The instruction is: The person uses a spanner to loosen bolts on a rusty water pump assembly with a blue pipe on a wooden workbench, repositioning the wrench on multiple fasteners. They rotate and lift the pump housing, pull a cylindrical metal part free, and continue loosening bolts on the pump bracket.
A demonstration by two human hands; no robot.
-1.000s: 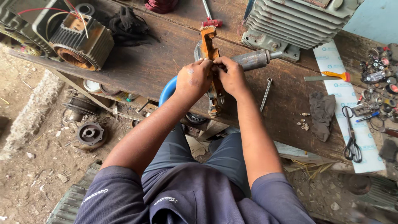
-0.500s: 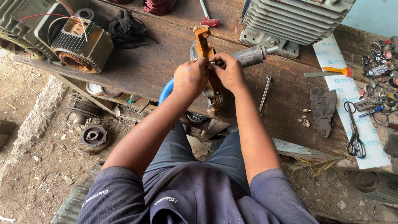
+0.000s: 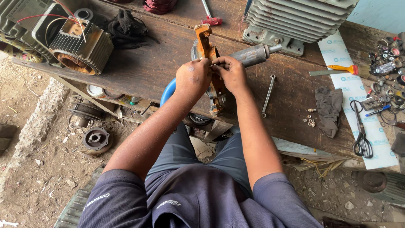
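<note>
Since the earlier frame both hands have drawn closer together on the orange bearing puller (image 3: 206, 44), the fingertips now meeting at its middle, and the view has shifted slightly left; the puller itself stays upright at the front edge of the bench, clamped over a grey motor shaft (image 3: 252, 55).

A long white sheet with pale blue printed marks (image 3: 352, 90) lies at the right of the bench, running from back to front; scissors (image 3: 360, 131) and an orange-handled brush (image 3: 337, 69) rest on it, with a heap of small metal parts (image 3: 388, 63) just beside it.

The left hand (image 3: 193, 78) is curled shut around the puller's frame, knuckles up; the right hand (image 3: 230, 74) pinches closed on the same puller from the other side, thumb and forefinger touching it; both forearms reach forward from the seated body, elbows spread.

The worn wooden bench (image 3: 152, 69) also bears a finned stator with copper windings (image 3: 82, 48) at the left, a large ribbed grey motor housing (image 3: 291, 19) at the back, a spanner (image 3: 268, 95) near the right hand, a dark rag (image 3: 329, 109) and a few loose nuts (image 3: 311, 122); below lies dirt floor (image 3: 38, 169) with a round rusty flange (image 3: 96, 138).
</note>
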